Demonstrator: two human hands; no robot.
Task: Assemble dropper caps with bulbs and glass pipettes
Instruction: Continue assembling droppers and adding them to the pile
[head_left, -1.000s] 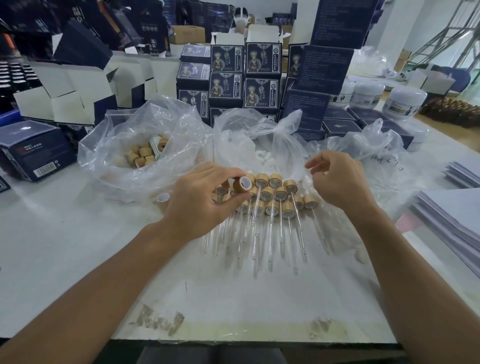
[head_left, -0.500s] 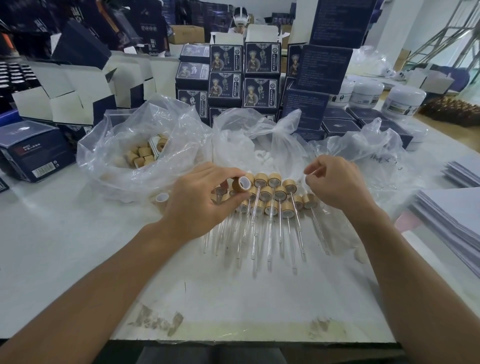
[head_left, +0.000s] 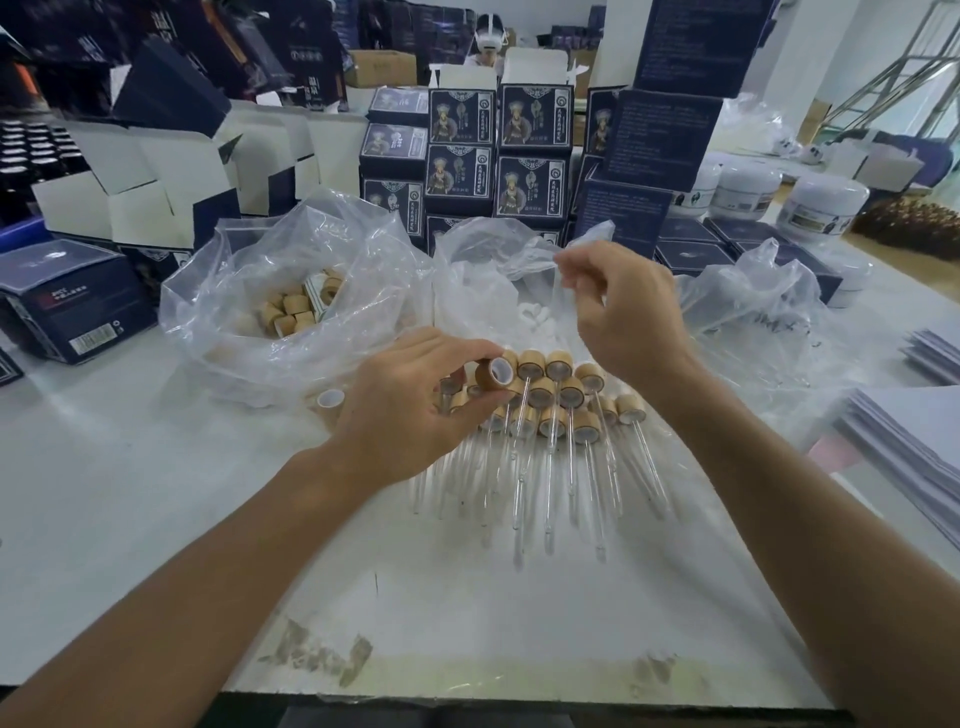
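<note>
left hand pinching bamboo cap mid-frame, open end tilted toward right so pipette goes straight in; right hand just above, pinching glass pipette, finished droppers piled under both

The scene was lit brightly and evenly by diffuse, cool overhead light, with extra daylight admitted from the upper right, where the background was nearly washed out. Only soft, faint shadows were cast on the white table beneath the forearms. Broad glare was reflected off the tabletop on the left, and specular highlights were scattered across the clear plastic bags. Strong wide-angle distortion was seen: the stacked boxes were bowed and the edges stretched. Slight motion blur was shown on the right hand, and the glass pipettes were rendered softly. The far upper left was left dark.
</note>
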